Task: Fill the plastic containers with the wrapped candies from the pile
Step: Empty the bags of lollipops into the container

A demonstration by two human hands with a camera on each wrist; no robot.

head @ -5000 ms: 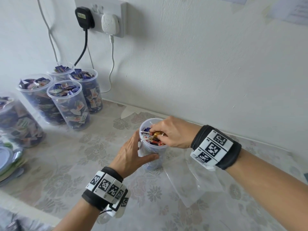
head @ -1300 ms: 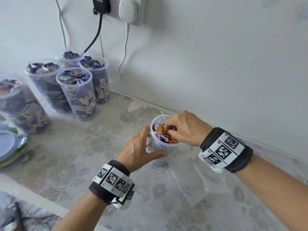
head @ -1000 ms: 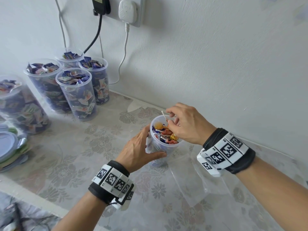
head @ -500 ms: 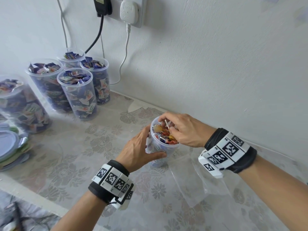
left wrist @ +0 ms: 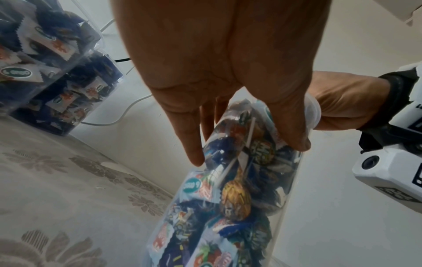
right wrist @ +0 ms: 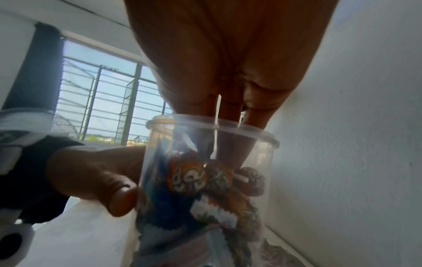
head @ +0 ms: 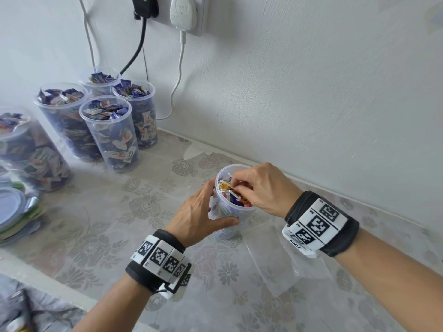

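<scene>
A clear plastic container [head: 227, 213] stands on the flowered table, nearly full of wrapped candies and lollipops [head: 224, 185]. My left hand [head: 211, 207] grips its side, thumb in front and fingers behind; the left wrist view shows that grip on the container [left wrist: 228, 198]. My right hand [head: 238, 184] reaches into the mouth from above, fingers curled among the lollipops, a white stick [head: 229, 175] poking up beside them. In the right wrist view a stick [right wrist: 218, 108] runs up between the fingers [right wrist: 230, 144] inside the container [right wrist: 262, 171]. The fingertips are hidden among the candies.
Several filled containers [head: 110, 133] stand at the back left by the wall. A stack of lids [head: 12, 212] lies at the left edge. A flat clear plastic bag [head: 282, 255] lies under my right wrist. Plugs and cables [head: 178, 68] hang from the wall socket.
A second ago my right hand was raised above the rim with a lollipop stick; it has since dropped into the container. My left hand keeps the same hold.
</scene>
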